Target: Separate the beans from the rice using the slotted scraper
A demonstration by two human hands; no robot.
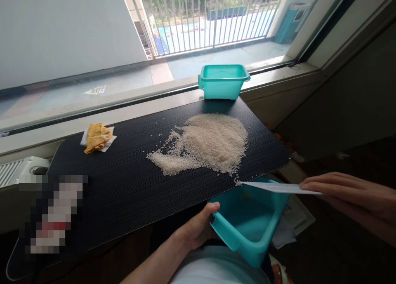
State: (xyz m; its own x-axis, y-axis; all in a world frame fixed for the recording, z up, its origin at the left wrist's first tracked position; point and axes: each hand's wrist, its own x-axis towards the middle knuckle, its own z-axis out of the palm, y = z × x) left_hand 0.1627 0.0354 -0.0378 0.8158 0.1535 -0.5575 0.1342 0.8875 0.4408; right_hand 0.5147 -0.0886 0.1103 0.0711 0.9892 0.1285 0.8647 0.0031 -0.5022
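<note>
My left hand (198, 228) grips the near left rim of a teal plastic bin (230, 236), thumb over the edge. The bin is tilted just below the table's front edge, and its visible inside shows no rice. In my right hand (355, 193) is a thin white card (275, 187), pinched at its right end. Its left tip touches or nearly touches a few grains at the table edge, above the bin's opening. A large pile of white rice (216, 139) lies spread on the black table (123, 189), with a smaller lobe reaching left.
A second teal bin (224, 88) stands at the table's back edge by the window. A crumpled yellow cloth (98, 136) lies on white paper at the back left. A blurred-out object (58, 214) rests at the left end. Papers (286, 230) lie below, right of the held bin.
</note>
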